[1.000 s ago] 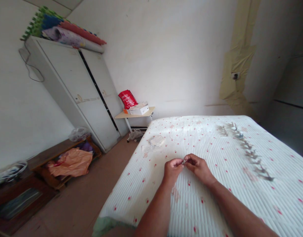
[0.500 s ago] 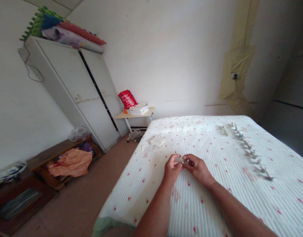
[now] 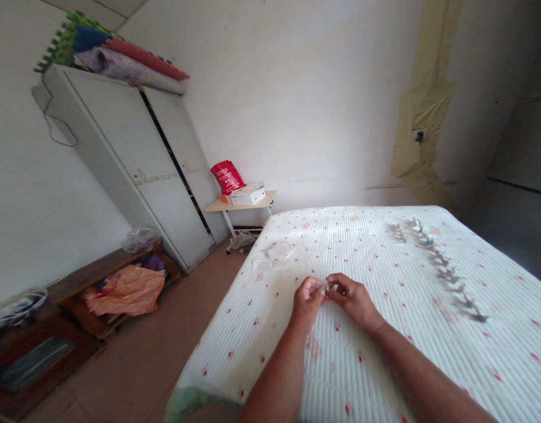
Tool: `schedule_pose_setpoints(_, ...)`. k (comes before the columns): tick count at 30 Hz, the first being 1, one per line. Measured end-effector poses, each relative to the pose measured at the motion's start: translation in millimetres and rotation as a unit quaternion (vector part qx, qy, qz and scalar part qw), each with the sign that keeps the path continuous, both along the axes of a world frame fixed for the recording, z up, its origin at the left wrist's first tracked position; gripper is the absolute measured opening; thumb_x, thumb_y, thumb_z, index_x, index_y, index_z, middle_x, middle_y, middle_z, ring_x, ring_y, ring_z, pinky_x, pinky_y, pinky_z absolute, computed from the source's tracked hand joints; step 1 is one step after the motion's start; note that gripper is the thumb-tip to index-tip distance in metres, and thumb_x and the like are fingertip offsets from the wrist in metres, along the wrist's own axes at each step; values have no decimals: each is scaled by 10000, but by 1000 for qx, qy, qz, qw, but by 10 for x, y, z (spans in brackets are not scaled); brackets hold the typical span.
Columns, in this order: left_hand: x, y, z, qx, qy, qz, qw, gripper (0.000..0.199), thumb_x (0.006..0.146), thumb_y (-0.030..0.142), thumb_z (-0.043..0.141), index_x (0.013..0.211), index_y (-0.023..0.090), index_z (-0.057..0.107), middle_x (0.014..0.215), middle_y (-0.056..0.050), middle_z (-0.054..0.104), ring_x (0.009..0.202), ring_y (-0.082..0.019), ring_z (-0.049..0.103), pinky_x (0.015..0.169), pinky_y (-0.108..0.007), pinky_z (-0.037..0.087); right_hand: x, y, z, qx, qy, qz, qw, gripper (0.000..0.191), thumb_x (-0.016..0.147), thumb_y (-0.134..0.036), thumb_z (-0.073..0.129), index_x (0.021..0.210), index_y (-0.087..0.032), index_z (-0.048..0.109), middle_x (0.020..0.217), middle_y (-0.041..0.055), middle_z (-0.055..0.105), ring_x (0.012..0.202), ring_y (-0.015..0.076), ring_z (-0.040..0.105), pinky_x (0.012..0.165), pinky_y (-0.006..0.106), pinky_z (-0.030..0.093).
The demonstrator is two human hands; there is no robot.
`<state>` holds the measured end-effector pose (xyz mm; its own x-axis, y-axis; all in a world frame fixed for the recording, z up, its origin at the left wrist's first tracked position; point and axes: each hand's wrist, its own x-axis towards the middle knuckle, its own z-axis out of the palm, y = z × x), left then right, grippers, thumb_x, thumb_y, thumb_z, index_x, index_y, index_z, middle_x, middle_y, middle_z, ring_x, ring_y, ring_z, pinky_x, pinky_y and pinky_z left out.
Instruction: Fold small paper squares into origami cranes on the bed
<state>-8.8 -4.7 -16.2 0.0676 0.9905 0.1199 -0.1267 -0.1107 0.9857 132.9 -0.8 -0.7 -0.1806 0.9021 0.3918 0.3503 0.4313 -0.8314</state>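
A small pale, shiny object (image 3: 325,287) is pinched between my two hands above the bed; its exact shape is too small to tell. My left hand (image 3: 309,296) grips its left side with bent fingers. From the right, my right hand (image 3: 349,296) pinches it with thumb and fingers. On the right part of the white, red-spotted bed cover (image 3: 385,358) lies a long row of small metallic-looking pieces (image 3: 447,275). Beside the row's far end is a short group of similar pieces (image 3: 397,232). Clear plastic packaging (image 3: 279,252) rests on the left.
Beyond the bed's far left corner, a small table (image 3: 217,205) bears a red bag (image 3: 227,176) and a white box (image 3: 249,195). A grey cabinet (image 3: 133,158) and a low wooden bench (image 3: 94,270) holding an orange cloth (image 3: 127,289) stand left.
The fingers of both hands have shifted slightly around the small object, and my right index finger has lifted a little. The laid-out pieces have not moved.
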Motion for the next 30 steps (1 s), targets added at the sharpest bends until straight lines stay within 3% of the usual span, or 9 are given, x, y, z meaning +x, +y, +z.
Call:
schedule_pose_setpoints(20,20,-1,42,-5,-10,1,1000,119,623,207,599,670,157,501,586,31,559,562,-98,543,594,-216,450,17,15,-25,1,1,-4,1000,204,731,-252,513,920,-192,562,749,6,617,521,96,514,513,218,425)
schedule_pose_setpoints(25,45,17,38,-18,-27,30,999,213,601,286,652,649,161,486,568,39,545,546,-97,537,594,-231,464,21,0,20,67,-7,-28,997,152,706,-200,511,850,-187,560,843,39,569,551,95,489,532,231,428)
schedule_pose_setpoints(30,52,40,-11,-13,-26,25,999,232,605,306,664,661,159,494,587,27,566,569,-103,552,620,-238,475,5,-29,82,57,-32,-33,997,93,726,-257,528,769,-185,567,740,18,550,544,103,487,532,235,414)
